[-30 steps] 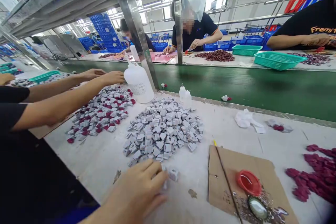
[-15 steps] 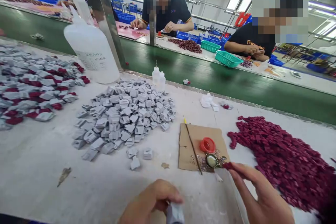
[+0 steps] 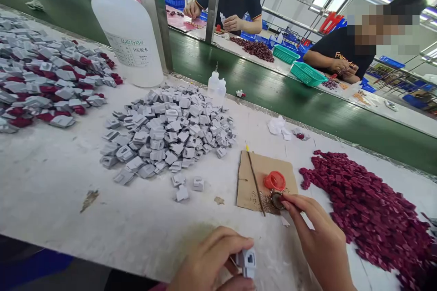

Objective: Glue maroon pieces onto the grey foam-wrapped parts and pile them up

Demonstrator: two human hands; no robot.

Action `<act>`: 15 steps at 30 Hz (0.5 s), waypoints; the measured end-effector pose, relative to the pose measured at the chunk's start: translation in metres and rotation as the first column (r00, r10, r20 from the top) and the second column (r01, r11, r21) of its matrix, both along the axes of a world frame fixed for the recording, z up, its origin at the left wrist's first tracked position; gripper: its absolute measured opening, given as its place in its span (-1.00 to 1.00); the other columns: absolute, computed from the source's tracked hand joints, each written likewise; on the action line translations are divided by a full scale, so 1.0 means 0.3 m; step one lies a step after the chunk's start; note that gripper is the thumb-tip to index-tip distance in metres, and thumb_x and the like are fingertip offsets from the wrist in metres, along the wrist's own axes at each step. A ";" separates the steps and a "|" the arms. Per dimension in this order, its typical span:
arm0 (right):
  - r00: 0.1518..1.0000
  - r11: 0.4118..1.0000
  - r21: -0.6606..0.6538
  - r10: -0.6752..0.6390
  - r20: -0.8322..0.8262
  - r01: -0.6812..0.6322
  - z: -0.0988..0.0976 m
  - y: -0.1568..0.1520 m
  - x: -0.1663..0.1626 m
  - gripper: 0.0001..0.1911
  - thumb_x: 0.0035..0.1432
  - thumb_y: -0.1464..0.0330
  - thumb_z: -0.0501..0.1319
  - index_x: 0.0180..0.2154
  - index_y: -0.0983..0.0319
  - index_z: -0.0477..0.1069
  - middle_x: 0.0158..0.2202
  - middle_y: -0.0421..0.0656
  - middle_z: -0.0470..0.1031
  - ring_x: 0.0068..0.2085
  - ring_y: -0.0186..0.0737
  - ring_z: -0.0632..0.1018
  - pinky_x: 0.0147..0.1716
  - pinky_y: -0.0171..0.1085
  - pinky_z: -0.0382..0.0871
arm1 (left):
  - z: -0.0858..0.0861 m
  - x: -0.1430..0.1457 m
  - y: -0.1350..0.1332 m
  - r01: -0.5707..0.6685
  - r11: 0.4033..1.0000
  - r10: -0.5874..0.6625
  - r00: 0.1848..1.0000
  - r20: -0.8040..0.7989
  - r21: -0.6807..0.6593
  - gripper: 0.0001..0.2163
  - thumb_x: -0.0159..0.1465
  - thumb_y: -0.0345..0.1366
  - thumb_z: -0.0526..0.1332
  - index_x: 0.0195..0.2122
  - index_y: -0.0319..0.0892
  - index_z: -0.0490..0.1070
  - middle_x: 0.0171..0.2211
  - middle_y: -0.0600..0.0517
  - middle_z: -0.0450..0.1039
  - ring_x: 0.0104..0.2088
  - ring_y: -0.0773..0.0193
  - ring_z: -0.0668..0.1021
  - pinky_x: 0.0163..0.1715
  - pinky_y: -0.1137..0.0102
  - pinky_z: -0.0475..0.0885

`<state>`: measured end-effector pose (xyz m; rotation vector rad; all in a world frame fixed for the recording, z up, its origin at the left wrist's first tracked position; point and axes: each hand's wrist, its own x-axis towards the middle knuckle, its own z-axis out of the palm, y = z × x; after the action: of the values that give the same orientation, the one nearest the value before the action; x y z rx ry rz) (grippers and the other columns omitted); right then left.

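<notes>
My left hand [image 3: 213,261] holds a small grey plastic piece [image 3: 247,261] at the near edge of the white table [image 3: 68,209]. My right hand [image 3: 316,236] reaches to a small round glue dish [image 3: 275,200] on a piece of cardboard [image 3: 251,182]; its fingertips pinch something small that I cannot make out. A red cap [image 3: 275,180] and a thin stick [image 3: 255,182] lie on the same cardboard. A heap of grey pieces [image 3: 170,132] sits left of the cardboard. A heap of dark red pieces [image 3: 368,213] lies to the right.
A large white bottle [image 3: 128,27] and two small dropper bottles [image 3: 216,84] stand at the back. Grey-and-red assembled pieces [image 3: 41,82] lie far left. A green conveyor belt [image 3: 307,104] runs behind the table; other people work beyond it with teal baskets [image 3: 307,73].
The view swung right and down. My left hand picked a grey piece from the heap and brought it to the near edge. My right hand came in and moved to the glue dish.
</notes>
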<state>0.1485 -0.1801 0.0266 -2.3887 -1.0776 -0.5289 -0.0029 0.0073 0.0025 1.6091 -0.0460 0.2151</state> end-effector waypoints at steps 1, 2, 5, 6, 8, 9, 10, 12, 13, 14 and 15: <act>1.000 1.000 0.003 -0.001 0.000 0.001 -0.001 0.000 -0.001 -0.85 0.31 0.36 0.10 -0.15 0.21 0.42 -0.21 -0.20 0.48 -0.15 -0.45 0.49 -0.04 -0.49 0.29 | 0.001 0.004 0.007 -0.012 0.995 0.011 1.000 0.020 0.101 -0.56 0.16 -0.55 0.28 0.02 0.01 0.36 -0.16 0.06 0.44 -0.29 0.35 0.55 -0.26 0.58 0.50; 1.000 1.000 0.005 -0.005 -0.001 0.005 -0.003 0.000 -0.001 -0.86 0.31 0.37 0.11 -0.15 0.21 0.41 -0.21 -0.20 0.48 -0.15 -0.44 0.49 -0.04 -0.48 0.29 | 0.003 0.010 0.013 -0.034 0.980 0.025 0.999 0.046 0.197 -0.55 0.13 -0.58 0.28 0.00 -0.01 0.35 -0.16 0.07 0.47 -0.26 0.35 0.56 -0.23 0.58 0.49; 1.000 1.000 0.002 -0.021 -0.002 0.021 -0.009 0.002 0.001 -0.86 0.31 0.37 0.11 -0.16 0.21 0.42 -0.21 -0.19 0.48 -0.15 -0.43 0.49 -0.04 -0.46 0.29 | 0.006 0.025 0.022 -0.127 0.918 0.081 0.988 0.134 0.377 -0.59 0.11 -0.62 0.23 -0.06 -0.09 0.35 -0.17 0.05 0.51 -0.19 0.29 0.56 -0.14 0.51 0.46; 1.000 1.000 0.003 -0.026 -0.001 0.026 -0.009 0.003 0.001 -0.86 0.30 0.36 0.12 -0.15 0.21 0.42 -0.21 -0.19 0.49 -0.16 -0.42 0.50 -0.04 -0.46 0.30 | 0.006 0.029 0.022 -0.151 0.906 0.096 0.983 0.156 0.395 -0.62 0.12 -0.62 0.22 -0.08 -0.11 0.36 -0.19 0.05 0.52 -0.19 0.27 0.56 -0.14 0.48 0.46; 0.999 0.999 0.007 -0.032 0.002 0.032 -0.003 0.010 -0.007 -0.86 0.30 0.36 0.12 -0.15 0.22 0.42 -0.21 -0.18 0.49 -0.17 -0.41 0.50 -0.05 -0.44 0.30 | 0.003 0.034 0.020 -0.169 0.899 0.105 0.979 0.177 0.403 -0.70 0.16 -0.58 0.23 -0.12 -0.14 0.37 -0.23 0.04 0.54 -0.22 0.24 0.54 -0.19 0.44 0.46; 0.999 0.999 0.016 -0.039 0.015 0.038 0.003 0.014 -0.017 -0.86 0.30 0.36 0.12 -0.15 0.22 0.42 -0.21 -0.19 0.49 -0.18 -0.41 0.50 -0.05 -0.44 0.30 | 0.001 0.035 0.019 -0.165 0.900 0.102 0.980 0.174 0.402 -0.75 0.18 -0.55 0.26 -0.14 -0.15 0.39 -0.24 0.04 0.54 -0.24 0.23 0.53 -0.21 0.42 0.45; 0.998 0.999 0.022 -0.046 0.029 0.046 0.009 0.018 -0.032 -0.86 0.29 0.37 0.14 -0.15 0.21 0.43 -0.21 -0.19 0.49 -0.19 -0.41 0.50 -0.05 -0.44 0.31 | -0.002 0.036 0.018 -0.160 0.903 0.103 0.982 0.159 0.400 -0.78 0.19 -0.51 0.29 -0.15 -0.15 0.40 -0.25 0.04 0.54 -0.25 0.21 0.52 -0.23 0.41 0.45; 0.997 0.994 0.080 -0.073 0.017 0.071 0.020 0.024 -0.073 -0.87 0.25 0.40 0.18 -0.14 0.19 0.42 -0.20 -0.20 0.49 -0.20 -0.40 0.50 -0.09 -0.44 0.34 | -0.006 0.037 0.019 -0.145 0.907 0.109 0.988 0.113 0.396 -0.79 0.18 -0.45 0.34 -0.17 -0.15 0.42 -0.27 0.04 0.55 -0.26 0.20 0.51 -0.26 0.39 0.45; 0.997 0.989 0.128 -0.070 -0.017 0.071 0.022 0.026 -0.097 -0.84 0.22 0.43 0.20 -0.13 0.18 0.42 -0.20 -0.20 0.49 -0.21 -0.39 0.50 -0.12 -0.43 0.37 | -0.007 0.038 0.021 -0.141 0.907 0.113 0.989 0.094 0.396 -0.79 0.17 -0.45 0.35 -0.17 -0.15 0.43 -0.27 0.04 0.55 -0.27 0.19 0.51 -0.26 0.38 0.45; 0.997 0.983 0.176 -0.045 -0.066 0.056 0.022 0.027 -0.120 -0.80 0.19 0.47 0.22 -0.12 0.18 0.41 -0.21 -0.19 0.49 -0.22 -0.37 0.51 -0.16 -0.41 0.40 | -0.007 0.039 0.023 -0.137 0.906 0.112 0.990 0.084 0.400 -0.78 0.17 -0.45 0.35 -0.17 -0.15 0.43 -0.27 0.03 0.55 -0.27 0.18 0.52 -0.26 0.38 0.45; 0.992 0.977 0.214 0.011 -0.123 0.016 0.019 0.027 -0.139 -0.75 0.17 0.50 0.21 -0.10 0.17 0.39 -0.23 -0.19 0.49 -0.24 -0.34 0.52 -0.21 -0.39 0.44 | -0.005 0.041 0.025 -0.132 0.905 0.107 0.991 0.084 0.404 -0.78 0.18 -0.45 0.34 -0.15 -0.16 0.44 -0.26 0.02 0.56 -0.27 0.18 0.52 -0.26 0.37 0.45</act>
<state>0.1067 -0.1719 0.0322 -2.2035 -0.9148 -0.4663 0.0095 0.0150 0.0010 2.0271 -0.0405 0.3682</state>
